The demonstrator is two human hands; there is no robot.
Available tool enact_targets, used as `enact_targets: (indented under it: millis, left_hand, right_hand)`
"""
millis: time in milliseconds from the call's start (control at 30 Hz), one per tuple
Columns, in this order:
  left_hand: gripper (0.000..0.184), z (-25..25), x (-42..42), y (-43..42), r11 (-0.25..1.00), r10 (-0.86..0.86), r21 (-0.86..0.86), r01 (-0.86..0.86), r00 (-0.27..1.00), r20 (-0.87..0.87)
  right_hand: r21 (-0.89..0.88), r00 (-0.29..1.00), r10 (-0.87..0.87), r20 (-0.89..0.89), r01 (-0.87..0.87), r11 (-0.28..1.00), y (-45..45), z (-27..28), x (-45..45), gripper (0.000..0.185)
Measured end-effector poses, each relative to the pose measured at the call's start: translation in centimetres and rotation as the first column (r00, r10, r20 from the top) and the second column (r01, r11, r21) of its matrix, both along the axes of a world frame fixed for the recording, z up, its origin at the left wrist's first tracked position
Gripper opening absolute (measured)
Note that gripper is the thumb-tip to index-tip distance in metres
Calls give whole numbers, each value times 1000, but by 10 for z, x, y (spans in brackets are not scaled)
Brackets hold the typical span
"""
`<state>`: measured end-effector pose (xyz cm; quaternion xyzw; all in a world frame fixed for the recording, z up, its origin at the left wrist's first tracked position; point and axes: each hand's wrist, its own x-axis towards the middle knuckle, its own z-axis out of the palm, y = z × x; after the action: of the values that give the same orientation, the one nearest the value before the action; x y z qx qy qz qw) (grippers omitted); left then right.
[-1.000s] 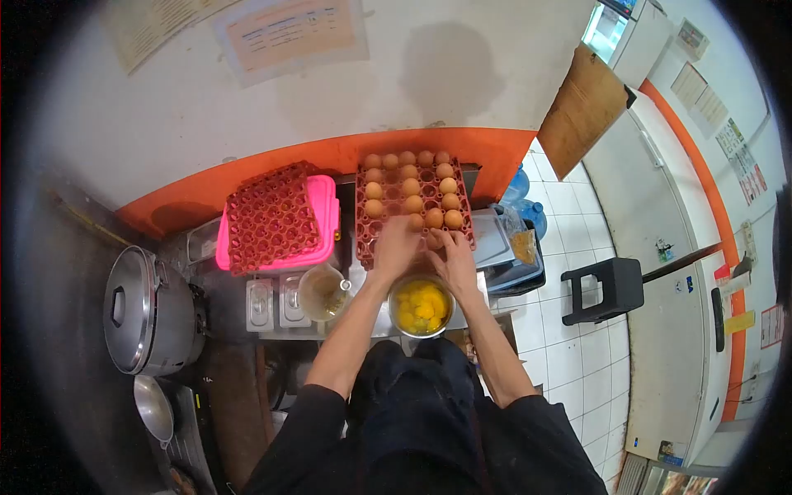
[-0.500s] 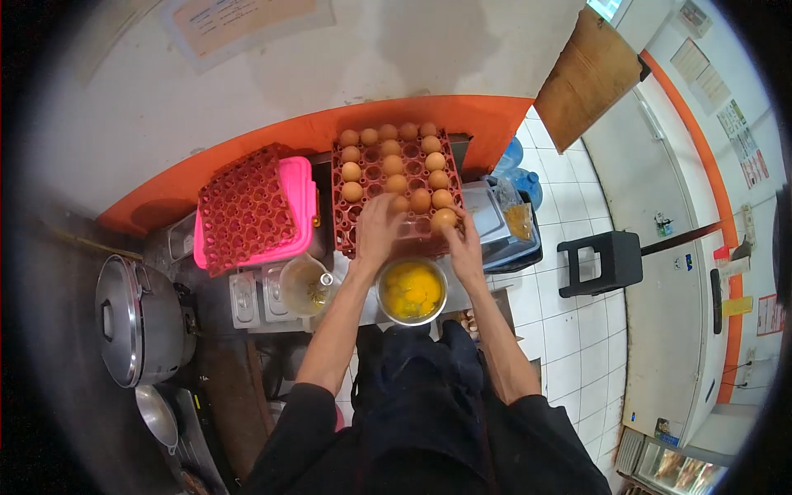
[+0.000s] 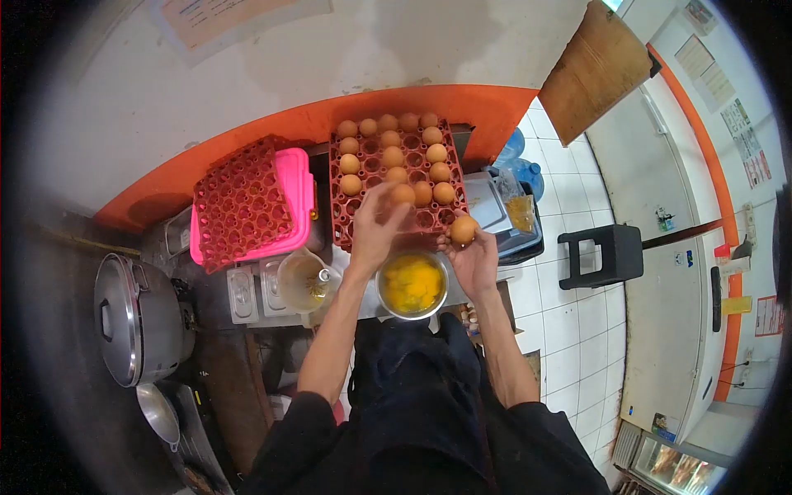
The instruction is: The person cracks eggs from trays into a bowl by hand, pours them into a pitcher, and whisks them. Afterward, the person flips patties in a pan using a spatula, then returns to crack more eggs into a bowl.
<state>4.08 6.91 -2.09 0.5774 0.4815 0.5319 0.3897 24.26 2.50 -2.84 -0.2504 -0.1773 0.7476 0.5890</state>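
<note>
Brown eggs [image 3: 393,157] sit in a red egg tray [image 3: 341,216], with several of its cups bare. My left hand [image 3: 378,227] is over the tray's near side, blurred by motion, its thumb and fingers around an egg [image 3: 402,195]. Whether that egg has left its cup I cannot tell. At the tray's near right corner, my right hand [image 3: 474,261] holds another egg [image 3: 464,230] in its fingers, palm turned up. Between my forearms stands a metal bowl [image 3: 445,295] with cracked eggs, yellow yolks showing in it.
Left of the tray, an empty red egg tray [image 3: 243,202] lies on a pink lidded container [image 3: 304,186]. A clear jug [image 3: 301,280] stands beside metal containers [image 3: 242,295]. Grey bins [image 3: 487,210] are at right, a black stool [image 3: 606,256] beyond, and a large pot [image 3: 124,322] far left.
My right hand has moved right and nearer to me with its egg, and has turned palm up. My left hand has shifted slightly up at the tray's near-row egg.
</note>
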Motion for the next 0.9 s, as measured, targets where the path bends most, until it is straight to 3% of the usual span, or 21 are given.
enact_targets:
  millis: [33,100,167,233,267,333,367,433,500,567,600,633,700,767,833,867,900]
  left_hand:
    - [42,10,1,-11,1000,-3,-4,3,1000,1]
    - [47,24,4,-45,986,-113,-69,151,915,387]
    - [48,8,6,-80,919,-79,-212,331,683,726]
    - [46,-9,14,-113,893,28,-326,311,684,729]
    - [45,-19,17,-126,856,123,-427,292,687,717]
    - [45,-50,18,-142,832,154,-483,274,721,676]
    - [45,-67,17,-147,809,171,-527,259,755,633]
    - [45,-89,17,-149,808,174,-541,232,784,596]
    - [46,-101,16,-149,800,197,-572,182,820,537]
    - [46,-106,20,-148,792,214,-590,157,834,508]
    - [46,-108,22,-147,788,219,-601,137,849,481]
    - [46,-110,24,-146,788,215,-600,142,849,483]
    - [48,-114,26,-144,754,219,-635,166,848,482]
    - [49,-118,23,-146,756,221,-636,155,853,472]
    - [49,-118,20,-145,755,225,-639,145,859,460]
    - [48,-118,20,-145,749,227,-646,150,857,463]
    - [48,-117,21,-141,747,224,-646,158,855,468]
  right_hand:
    - [10,1000,14,-14,-14,1000,-4,3,1,54]
    - [11,999,24,-24,-23,1000,-13,5,3,54]
    - [-95,999,13,-47,-17,995,-29,2,3,53]
    - [-90,998,50,-47,-54,994,-43,-13,4,51]
    - [-123,994,86,73,-76,989,-51,-20,2,49]
    - [-113,922,114,370,-77,991,-66,-23,-8,43]
    - [-121,921,123,370,-83,989,-71,-28,-9,43]
    - [-37,642,79,763,-79,996,-78,-41,-9,42]
    - [-51,605,76,793,-60,997,-79,-44,-9,45]
    - [61,521,-130,843,147,987,-80,-38,-17,48]
    - [124,421,-163,892,118,985,-80,-44,-22,50]
    - [125,418,-165,893,121,985,-81,-47,-22,50]
    - [-24,178,67,982,-230,973,-81,-49,-21,53]
    - [-64,239,119,964,-226,972,-74,-50,-20,56]
    - [25,541,-40,840,35,999,-73,-48,-25,57]
    - [21,540,-39,841,39,999,-76,-50,-25,57]
    - [8,432,18,902,-57,998,-76,-55,-24,56]
